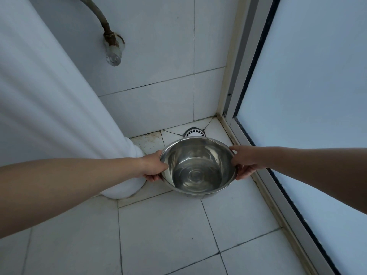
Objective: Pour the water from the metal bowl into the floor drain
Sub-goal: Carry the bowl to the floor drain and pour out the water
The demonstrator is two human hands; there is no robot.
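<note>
A shiny metal bowl is held above the tiled floor, roughly level, with clear water in its bottom. My left hand grips its left rim and my right hand grips its right rim. Just beyond the bowl's far rim, in the floor corner, lies the round white floor drain; its near part is hidden behind the bowl.
A white ribbed pedestal rises at the left, its base beside my left hand. A rusty hose and fitting hang on the tiled wall. A frosted sliding door with a metal frame runs along the right.
</note>
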